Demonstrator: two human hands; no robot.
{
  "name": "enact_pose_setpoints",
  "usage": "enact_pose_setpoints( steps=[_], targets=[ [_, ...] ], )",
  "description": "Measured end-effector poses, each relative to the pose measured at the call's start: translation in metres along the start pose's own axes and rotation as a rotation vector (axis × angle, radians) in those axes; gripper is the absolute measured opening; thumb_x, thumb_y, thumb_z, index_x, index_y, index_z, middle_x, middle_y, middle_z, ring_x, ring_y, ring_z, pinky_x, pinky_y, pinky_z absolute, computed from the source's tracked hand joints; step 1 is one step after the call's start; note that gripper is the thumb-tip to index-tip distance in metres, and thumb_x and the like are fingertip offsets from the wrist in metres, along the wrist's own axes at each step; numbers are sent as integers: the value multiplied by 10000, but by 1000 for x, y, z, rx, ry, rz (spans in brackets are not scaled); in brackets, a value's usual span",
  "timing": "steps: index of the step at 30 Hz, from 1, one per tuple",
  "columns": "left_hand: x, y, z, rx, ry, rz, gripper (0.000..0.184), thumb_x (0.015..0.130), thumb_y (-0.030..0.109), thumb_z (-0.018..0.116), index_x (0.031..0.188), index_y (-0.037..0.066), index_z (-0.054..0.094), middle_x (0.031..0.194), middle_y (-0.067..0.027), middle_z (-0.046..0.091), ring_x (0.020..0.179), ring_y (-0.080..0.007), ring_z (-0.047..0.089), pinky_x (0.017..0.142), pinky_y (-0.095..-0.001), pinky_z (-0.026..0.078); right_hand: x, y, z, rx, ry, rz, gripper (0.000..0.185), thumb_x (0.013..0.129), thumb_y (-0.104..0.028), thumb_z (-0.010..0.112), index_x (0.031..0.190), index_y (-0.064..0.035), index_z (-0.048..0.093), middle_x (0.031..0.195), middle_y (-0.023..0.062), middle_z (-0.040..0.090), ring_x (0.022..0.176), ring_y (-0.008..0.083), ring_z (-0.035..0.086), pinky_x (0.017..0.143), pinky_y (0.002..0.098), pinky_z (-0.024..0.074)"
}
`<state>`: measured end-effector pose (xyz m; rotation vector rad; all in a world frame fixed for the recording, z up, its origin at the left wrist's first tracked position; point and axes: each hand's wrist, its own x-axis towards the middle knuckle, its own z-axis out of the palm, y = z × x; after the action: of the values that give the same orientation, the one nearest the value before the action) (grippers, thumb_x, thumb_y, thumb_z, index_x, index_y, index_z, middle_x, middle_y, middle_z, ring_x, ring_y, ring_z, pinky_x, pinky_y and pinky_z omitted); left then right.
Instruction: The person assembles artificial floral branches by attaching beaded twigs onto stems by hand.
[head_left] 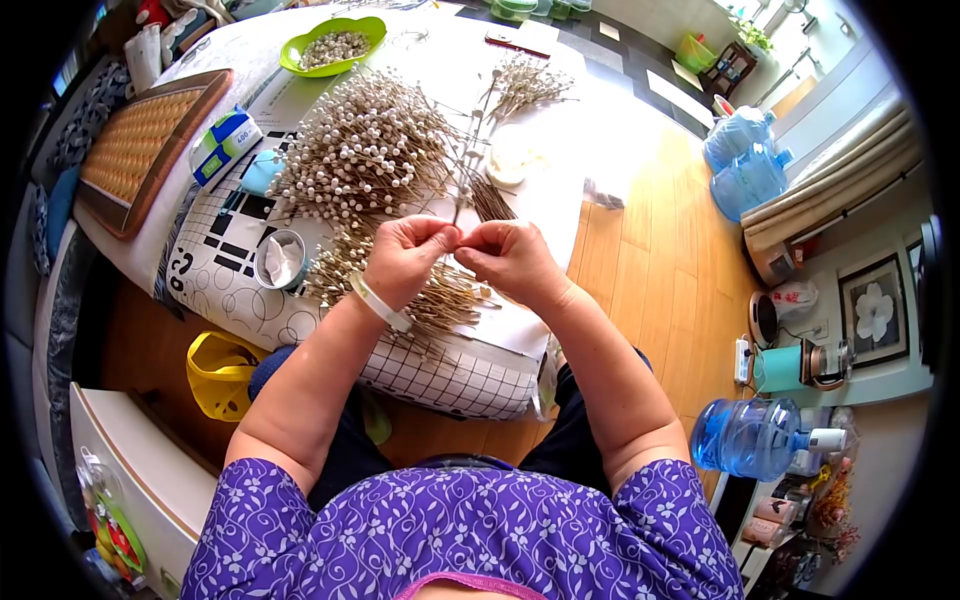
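Head view, contents as follows.

Item: your left hand (405, 262), grip closed, thumb and forefinger pinching the lower end of a thin upright stem (460, 198); a pale bracelet (380, 301) on the wrist.

Item: your right hand (512, 258), grip also closed, fingertips pinched just beside the left ones; you cannot tell from here whether they have hold of anything fine.

Item: one large heap of white-beaded sprigs (365, 145), on the surface (545, 215), beyond and left of your hands.

Item: one smaller bundle (425, 300) of pale-tipped stems, nearer you, partly beneath your left hand.

Item: dark bare stems (490, 200), just beyond your right hand; near them, a round cream-coloured piece (507, 165).

Item: a loose beaded bunch (528, 85), far side.

Item: green bowl (374, 40) of small pale pieces, far left.

Item: round container (262, 262) with white contents, near left.

Item: tissue pack (225, 148), left, beside a light-blue object (262, 173).

Item: yellow bag (220, 374), below the surface, left.
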<state>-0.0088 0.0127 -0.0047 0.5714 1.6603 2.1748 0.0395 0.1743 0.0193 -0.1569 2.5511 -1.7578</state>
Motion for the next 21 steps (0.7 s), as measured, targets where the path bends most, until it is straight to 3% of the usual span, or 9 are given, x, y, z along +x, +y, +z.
enact_pose_setpoints(
  steps=[4, 6, 10, 12, 14, 17, 21],
  targets=[
    [1, 2, 1, 107, 39, 35, 117, 851, 49, 522, 811, -36, 592, 694, -55, 602, 623, -80, 547, 597, -200, 460, -1, -2, -4, 153, -19, 46, 129, 789, -109, 629, 800, 18, 614, 640, 10, 584, 566, 37, 520, 503, 176, 432],
    [0, 3, 2, 134, 42, 35, 116, 853, 47, 518, 813, -36, 590, 688, -52, 598, 616, -78, 543, 588, -198, 457, -3, -6, -7, 235, -137, 86, 141, 787, -118, 635, 814, 19, 614, 649, 18, 589, 557, 54, 535, 510, 184, 446],
    [-3, 10, 6, 186, 51, 14, 116, 859, 41, 505, 826, -37, 584, 676, -43, 586, 602, -74, 530, 572, -196, 448, 1, 5, -16, 223, -198, 88, 188, 787, -150, 640, 864, 20, 616, 702, 28, 598, 610, 52, 537, 540, 186, 446],
    [-5, 11, 8, 182, 58, -9, 115, 863, 40, 501, 837, -39, 581, 677, -41, 582, 603, -74, 525, 576, -199, 445, 3, 0, -11, 313, -19, -27, 216, 785, -167, 644, 903, 12, 617, 722, 18, 600, 626, 52, 526, 548, 187, 435],
    [-6, 9, 11, 121, -22, 38, 116, 861, 42, 507, 828, -40, 583, 667, -38, 579, 598, -75, 526, 556, -198, 437, 5, -5, -6, 427, 87, 0, 181, 780, -161, 651, 881, -12, 630, 705, -19, 585, 604, 40, 488, 515, 165, 376],
    [-8, 11, 12, 140, -71, -10, 120, 856, 50, 520, 828, -41, 594, 672, -40, 588, 597, -72, 529, 558, -193, 441, 9, 6, -3, 422, 77, -30, 173, 781, -143, 647, 828, 19, 610, 728, 23, 605, 669, 61, 523, 596, 200, 433],
    [-9, 16, 9, 94, -130, -69, 127, 852, 63, 530, 842, -43, 599, 684, -40, 595, 604, -72, 540, 577, -197, 457, 10, 2, -4, 540, 47, 4, 139, 786, -138, 640, 779, -3, 611, 668, 0, 572, 576, 39, 461, 512, 178, 372]
  ],
)
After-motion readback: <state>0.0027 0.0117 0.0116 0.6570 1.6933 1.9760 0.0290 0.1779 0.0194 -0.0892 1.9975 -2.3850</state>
